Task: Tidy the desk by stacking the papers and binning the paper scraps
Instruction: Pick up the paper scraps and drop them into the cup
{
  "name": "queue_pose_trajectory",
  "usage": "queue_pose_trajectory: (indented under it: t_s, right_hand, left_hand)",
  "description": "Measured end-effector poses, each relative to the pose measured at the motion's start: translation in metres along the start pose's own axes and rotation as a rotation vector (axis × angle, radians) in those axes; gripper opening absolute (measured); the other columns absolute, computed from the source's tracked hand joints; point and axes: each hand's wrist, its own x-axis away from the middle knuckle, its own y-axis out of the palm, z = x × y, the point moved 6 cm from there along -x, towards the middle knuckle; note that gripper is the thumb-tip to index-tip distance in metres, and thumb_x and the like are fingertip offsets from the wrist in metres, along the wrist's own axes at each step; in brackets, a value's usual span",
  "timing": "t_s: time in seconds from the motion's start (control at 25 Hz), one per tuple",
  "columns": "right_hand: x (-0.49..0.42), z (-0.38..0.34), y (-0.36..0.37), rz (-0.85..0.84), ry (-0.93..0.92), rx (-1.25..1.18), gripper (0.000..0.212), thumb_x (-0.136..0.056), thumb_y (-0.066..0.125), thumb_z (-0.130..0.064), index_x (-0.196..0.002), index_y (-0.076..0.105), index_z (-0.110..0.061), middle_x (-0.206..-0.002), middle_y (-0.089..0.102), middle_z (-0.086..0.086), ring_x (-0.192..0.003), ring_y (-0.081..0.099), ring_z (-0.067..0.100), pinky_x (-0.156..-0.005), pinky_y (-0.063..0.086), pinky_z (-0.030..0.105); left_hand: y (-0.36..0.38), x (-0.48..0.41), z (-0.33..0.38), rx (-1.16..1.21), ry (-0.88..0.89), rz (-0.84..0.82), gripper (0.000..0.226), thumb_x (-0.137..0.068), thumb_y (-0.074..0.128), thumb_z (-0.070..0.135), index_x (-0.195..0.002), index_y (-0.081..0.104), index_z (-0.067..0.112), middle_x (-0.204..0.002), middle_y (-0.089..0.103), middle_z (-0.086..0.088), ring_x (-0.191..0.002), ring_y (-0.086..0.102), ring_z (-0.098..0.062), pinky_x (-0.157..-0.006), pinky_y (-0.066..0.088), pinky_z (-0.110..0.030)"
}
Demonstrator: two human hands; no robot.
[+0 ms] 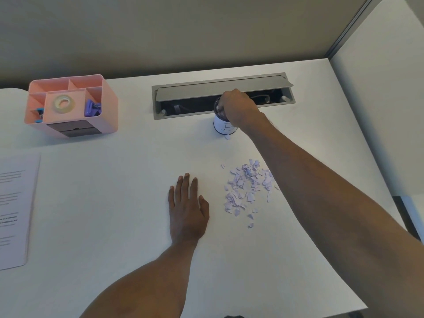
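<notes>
White and mostly bare, the desk (119, 203) ran under a beige partition, and the small white bin (223, 127) near its back edge served as the landmark. Far to the left of the bin, at the desk's edge, lay a printed sheet of paper (16, 210), flat and seemingly already gathered; whether more sheets lay under it could not be told. Left of the bin and about level with it stood a pink organiser (71, 106) holding a roll of tape (64, 103) and purple clips (93, 108). Nearer than the bin and slightly left, the left hand (187, 210) lay palm down on the desk, fingers (187, 184) straight, close together and holding nothing. Just behind the bin ran a grey cable tray (222, 92) with its lid raised. The right hand (238, 109) was over the bin's mouth, wrist bent down, fingers bunched toward the opening; whether they held scraps could not be told. One scrap lay touching the bin's base. Nearer than the bin and a little right, the pile of lilac scraps (249, 187) sat loose on the desk.

The step in hand looked like dropping scraps into the bin, with most left to go. The next move would likely call for a return to the pile and a pinch or sweep, since such light pieces scatter easily.
</notes>
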Motion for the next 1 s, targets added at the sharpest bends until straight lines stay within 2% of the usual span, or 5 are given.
queue_pose_trajectory:
  t_s: [0.12,0.28,0.72,0.84,1.0]
  right_hand:
    - [0.011,0.019,-0.017,0.118,0.064,-0.185,0.022,-0.088,0.070,-0.011,-0.110,0.072,-0.011,-0.107,0.067,0.012,-0.094,0.065,0.030,-0.077,0.052,0.033]
    - [0.069,0.046,0.013,0.594,0.106,-0.534,0.011,-0.092,0.061,-0.012,-0.094,0.072,-0.012,-0.090,0.069,0.005,-0.080,0.063,0.021,-0.071,0.054,0.034]
    - [0.083,0.011,0.119,0.125,-0.056,-0.324,0.054,-0.098,0.048,0.004,-0.151,0.041,-0.003,-0.159,0.040,0.011,-0.147,0.037,0.025,-0.120,0.028,0.031]
    - [0.087,0.017,0.127,0.087,-0.059,-0.347,0.046,-0.097,0.047,0.001,-0.143,0.051,-0.002,-0.151,0.049,0.012,-0.140,0.044,0.028,-0.118,0.033,0.035]
    - [0.099,0.038,0.120,0.264,-0.017,-0.300,0.020,-0.093,0.056,-0.007,-0.109,0.069,-0.008,-0.109,0.064,0.007,-0.104,0.058,0.027,-0.084,0.050,0.035]
  left_hand:
    - [0.001,0.000,0.000,-0.003,-0.006,-0.008,0.055,-0.107,0.038,0.030,-0.159,0.039,0.015,-0.175,0.025,-0.006,-0.164,0.017,-0.024,-0.134,0.015,-0.049]
    - [0.001,0.000,0.000,-0.010,0.000,-0.004,0.056,-0.107,0.036,0.031,-0.160,0.039,0.014,-0.175,0.026,-0.006,-0.164,0.017,-0.025,-0.134,0.015,-0.049]
    - [-0.002,0.001,0.002,0.001,0.017,0.036,0.054,-0.106,0.045,0.025,-0.158,0.041,0.012,-0.173,0.030,-0.009,-0.163,0.021,-0.026,-0.132,0.019,-0.051]
    - [-0.002,0.001,0.002,0.004,0.016,0.035,0.054,-0.106,0.047,0.025,-0.158,0.042,0.013,-0.173,0.030,-0.008,-0.163,0.021,-0.026,-0.133,0.018,-0.051]
    - [-0.001,0.001,0.002,0.003,0.016,0.025,0.054,-0.107,0.045,0.026,-0.159,0.041,0.014,-0.173,0.029,-0.008,-0.163,0.020,-0.026,-0.133,0.016,-0.050]
